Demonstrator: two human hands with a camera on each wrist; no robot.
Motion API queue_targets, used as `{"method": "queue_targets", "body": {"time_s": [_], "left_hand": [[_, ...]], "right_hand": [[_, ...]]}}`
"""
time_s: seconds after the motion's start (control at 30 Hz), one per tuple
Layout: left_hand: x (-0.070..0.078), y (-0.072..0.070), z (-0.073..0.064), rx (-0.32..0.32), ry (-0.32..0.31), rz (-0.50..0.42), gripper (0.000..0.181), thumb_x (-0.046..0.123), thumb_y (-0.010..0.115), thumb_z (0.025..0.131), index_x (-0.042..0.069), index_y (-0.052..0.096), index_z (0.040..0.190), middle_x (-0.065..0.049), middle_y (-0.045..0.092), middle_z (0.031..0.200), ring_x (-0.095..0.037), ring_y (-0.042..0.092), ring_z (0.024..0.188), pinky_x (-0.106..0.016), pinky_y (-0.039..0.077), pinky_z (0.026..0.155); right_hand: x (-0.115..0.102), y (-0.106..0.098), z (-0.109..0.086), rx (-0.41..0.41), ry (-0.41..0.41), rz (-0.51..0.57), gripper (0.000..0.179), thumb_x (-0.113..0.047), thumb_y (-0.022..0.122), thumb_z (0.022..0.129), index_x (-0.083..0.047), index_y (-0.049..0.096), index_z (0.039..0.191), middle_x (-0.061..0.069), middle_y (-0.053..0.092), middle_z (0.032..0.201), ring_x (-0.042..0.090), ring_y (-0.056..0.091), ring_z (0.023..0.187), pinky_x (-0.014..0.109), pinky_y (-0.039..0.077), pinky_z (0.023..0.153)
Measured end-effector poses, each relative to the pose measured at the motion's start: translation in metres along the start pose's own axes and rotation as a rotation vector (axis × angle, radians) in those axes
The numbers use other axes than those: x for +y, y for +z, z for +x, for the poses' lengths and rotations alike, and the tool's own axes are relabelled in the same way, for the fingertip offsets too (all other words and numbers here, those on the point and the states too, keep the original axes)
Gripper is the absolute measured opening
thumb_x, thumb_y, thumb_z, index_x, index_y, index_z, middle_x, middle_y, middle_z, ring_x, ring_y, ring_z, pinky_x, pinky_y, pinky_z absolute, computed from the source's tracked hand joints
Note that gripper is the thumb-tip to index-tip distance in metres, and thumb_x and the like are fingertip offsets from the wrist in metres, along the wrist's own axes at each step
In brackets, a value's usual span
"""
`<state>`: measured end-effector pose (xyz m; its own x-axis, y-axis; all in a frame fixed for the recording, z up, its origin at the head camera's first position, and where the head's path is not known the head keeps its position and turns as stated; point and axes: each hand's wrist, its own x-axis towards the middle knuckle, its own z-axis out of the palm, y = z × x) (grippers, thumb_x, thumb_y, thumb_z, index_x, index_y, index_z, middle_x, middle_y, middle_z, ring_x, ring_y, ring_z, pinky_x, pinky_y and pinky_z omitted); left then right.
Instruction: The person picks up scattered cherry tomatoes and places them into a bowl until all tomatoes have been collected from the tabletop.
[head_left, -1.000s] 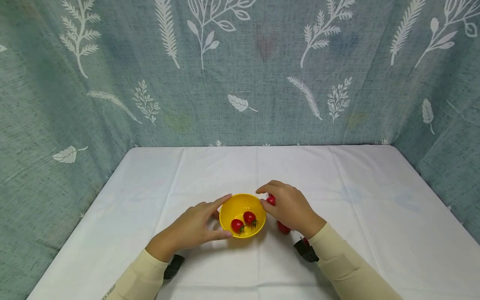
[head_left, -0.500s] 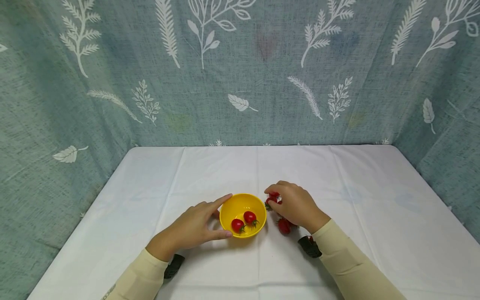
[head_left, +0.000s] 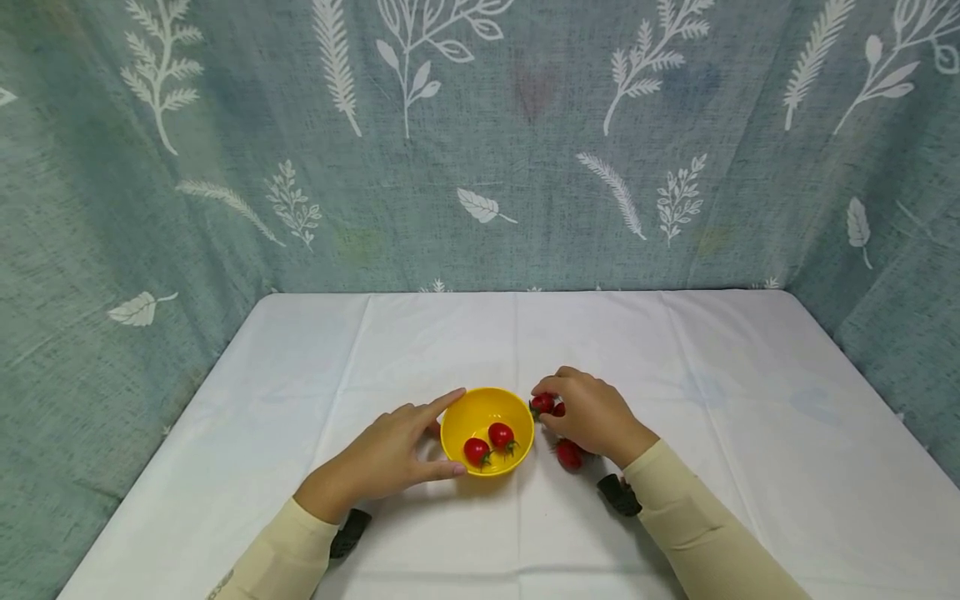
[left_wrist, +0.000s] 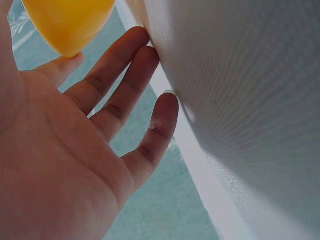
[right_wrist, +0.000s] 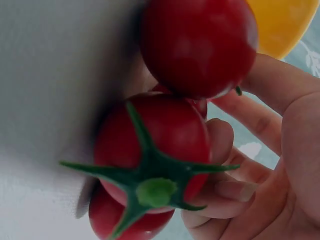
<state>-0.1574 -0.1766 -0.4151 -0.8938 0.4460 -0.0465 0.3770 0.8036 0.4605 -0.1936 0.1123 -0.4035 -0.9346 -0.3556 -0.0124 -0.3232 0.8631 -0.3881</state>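
Tomatoes (head_left: 569,455), small, red and glossy, lie on the white cloth (head_left: 420,342) just to the right of a yellow bowl (head_left: 480,407), partly hidden by the right hand (head_left: 592,412). Two more tomatoes (head_left: 501,436) rest inside the bowl, near its bottom, their thin green tops turned to the near side. In the right wrist view, one smooth, deep red fruit with soft highlights fills the top; below it another shows a star-shaped green calyx (right_wrist: 155,172) with narrow, pointed arms and a paler stem stub (right_wrist: 156,192) at the centre. A third shows partly beneath that one. The bowl stands upright, round, shiny and plain yellow.

The left hand (head_left: 382,452) has its fingers extended against the left side of the bowl, index finger at the far rim and thumb at the near rim. The right hand bends its fingers over the tomatoes on the cloth; whether it has actually gripped one, I cannot tell.

A small dark mark (head_left: 220,585) on the left sleeve (head_left: 277,546) is too small to read. White leaf prints pattern the grey-green curtain (head_left: 480,250) on the far side.
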Motion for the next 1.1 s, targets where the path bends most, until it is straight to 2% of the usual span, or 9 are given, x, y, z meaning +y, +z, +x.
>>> {"method": "queue_targets", "body": {"time_s": [0.2, 0.4, 0.83, 1.1], "left_hand": [[0.0000, 0.0008, -0.0004, -0.004, 0.006, -0.001, 0.095, 0.070, 0.072, 0.077, 0.039, 0.030, 0.156, 0.012, 0.070, 0.104, -0.014, 0.055, 0.101, -0.045, 0.046, 0.094], [0.0022, -0.0009, 0.0003, -0.007, 0.002, -0.007, 0.095, 0.068, 0.074, 0.076, 0.039, 0.031, 0.156, 0.010, 0.071, 0.104, -0.015, 0.055, 0.099, -0.042, 0.046, 0.090], [0.0009, -0.0021, -0.0011, -0.003, -0.001, 0.006, 0.096, 0.071, 0.072, 0.076, 0.038, 0.030, 0.156, 0.010, 0.070, 0.105, -0.013, 0.055, 0.099, -0.042, 0.047, 0.090], [0.0001, -0.0005, -0.0009, 0.001, 0.000, 0.011, 0.096, 0.071, 0.072, 0.076, 0.038, 0.031, 0.156, 0.010, 0.071, 0.105, -0.014, 0.056, 0.101, -0.044, 0.047, 0.092]], "right_hand": [[-0.0007, 0.0026, -0.0007, -0.002, 0.001, -0.019, 0.032, -0.027, 0.082, 0.083, -0.021, 0.075, 0.114, 0.001, 0.065, 0.109, 0.016, 0.059, 0.083, 0.034, 0.055, 0.073], [-0.0013, 0.0055, -0.0004, 0.001, -0.007, -0.035, 0.035, -0.027, 0.082, 0.082, -0.022, 0.074, 0.116, 0.002, 0.066, 0.115, 0.018, 0.061, 0.090, 0.038, 0.055, 0.079], [-0.0030, 0.0085, 0.0027, 0.006, -0.028, -0.059, 0.031, -0.030, 0.079, 0.086, -0.023, 0.074, 0.115, 0.000, 0.070, 0.118, 0.019, 0.065, 0.097, 0.041, 0.055, 0.084], [-0.0058, 0.0027, 0.0009, 0.023, -0.020, -0.042, 0.033, -0.031, 0.080, 0.086, -0.022, 0.072, 0.117, -0.003, 0.070, 0.104, 0.016, 0.062, 0.086, 0.037, 0.056, 0.078]]}}
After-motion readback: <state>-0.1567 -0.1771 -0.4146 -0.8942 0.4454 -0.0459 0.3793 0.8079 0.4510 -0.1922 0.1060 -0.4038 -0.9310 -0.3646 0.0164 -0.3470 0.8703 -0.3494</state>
